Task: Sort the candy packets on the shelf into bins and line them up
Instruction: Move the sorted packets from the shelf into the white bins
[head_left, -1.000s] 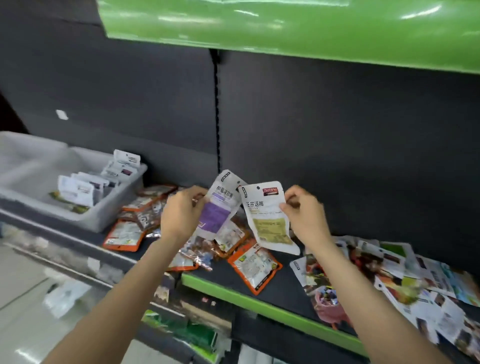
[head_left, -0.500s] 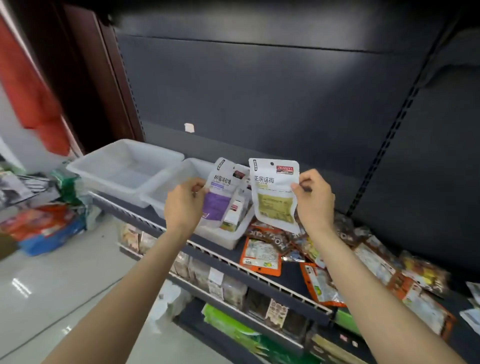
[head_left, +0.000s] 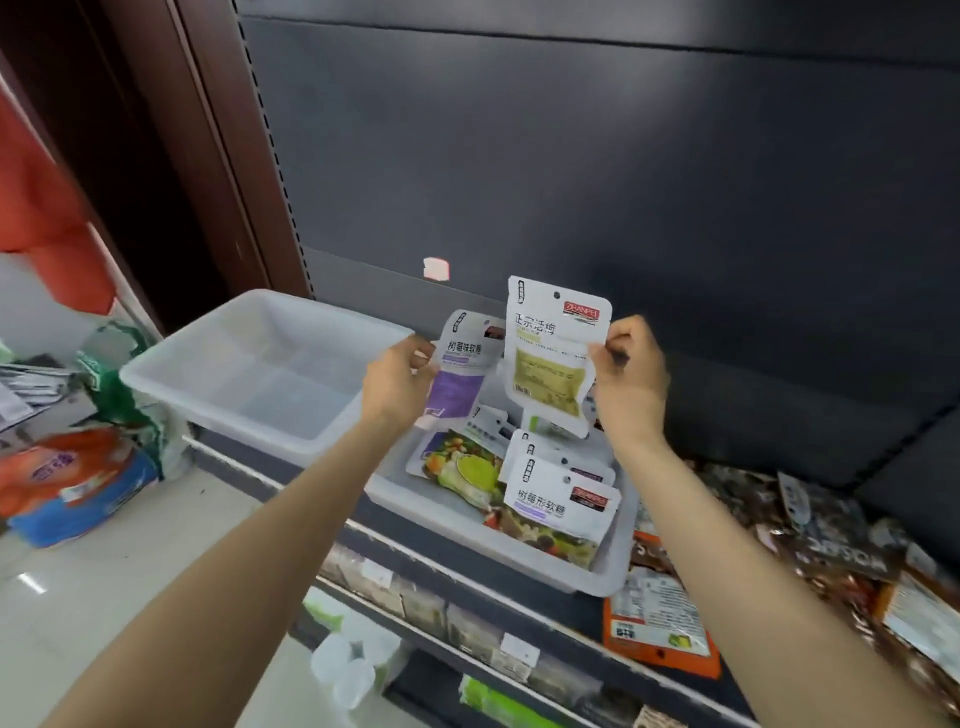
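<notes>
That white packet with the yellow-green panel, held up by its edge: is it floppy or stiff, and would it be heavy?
The yellow-green packet probably has some stiffness: it stands upright though the right hand only pinches its side edge. It looks light, since a fingertip pinch carries it. Its glossy film may be a little slippery.

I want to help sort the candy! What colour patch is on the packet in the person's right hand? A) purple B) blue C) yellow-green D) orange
C: the right hand pinches a white packet with a yellow-green patch, while the purple-patched packet is in the left hand.
</notes>
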